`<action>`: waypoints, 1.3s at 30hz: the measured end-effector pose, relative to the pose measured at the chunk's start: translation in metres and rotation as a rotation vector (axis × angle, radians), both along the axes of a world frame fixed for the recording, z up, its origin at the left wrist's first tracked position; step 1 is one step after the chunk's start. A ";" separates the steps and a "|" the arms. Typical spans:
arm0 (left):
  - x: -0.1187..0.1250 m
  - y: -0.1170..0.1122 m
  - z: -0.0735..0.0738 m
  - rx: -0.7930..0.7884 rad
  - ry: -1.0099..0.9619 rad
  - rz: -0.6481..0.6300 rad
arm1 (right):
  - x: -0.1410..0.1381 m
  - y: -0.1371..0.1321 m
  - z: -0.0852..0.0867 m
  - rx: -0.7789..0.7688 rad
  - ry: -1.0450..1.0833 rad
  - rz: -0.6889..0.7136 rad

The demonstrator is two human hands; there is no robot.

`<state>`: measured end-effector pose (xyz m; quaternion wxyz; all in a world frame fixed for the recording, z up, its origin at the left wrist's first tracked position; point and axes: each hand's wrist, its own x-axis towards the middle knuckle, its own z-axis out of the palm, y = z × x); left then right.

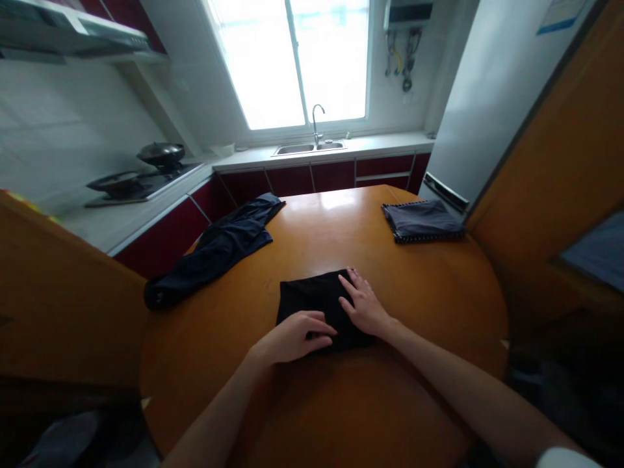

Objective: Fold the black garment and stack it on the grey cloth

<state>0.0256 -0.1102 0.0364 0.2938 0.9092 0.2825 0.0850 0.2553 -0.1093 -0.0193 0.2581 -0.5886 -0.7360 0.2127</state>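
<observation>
A folded black cloth lies near the middle of the round wooden table. My left hand rests on the cloth's near edge with its fingers curled inward over the fabric. My right hand lies flat on the cloth's right side, fingers stretched out and pressing down. Both forearms reach in from the near edge of the table.
A crumpled dark blue garment hangs over the table's far left edge. A folded grey cloth sits at the far right. Behind are a counter with a sink, a stove with pans, and wooden panels on both sides.
</observation>
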 end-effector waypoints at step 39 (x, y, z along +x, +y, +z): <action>-0.073 0.054 -0.003 -0.673 -0.269 0.935 | 0.015 0.006 0.020 -0.096 0.364 -0.211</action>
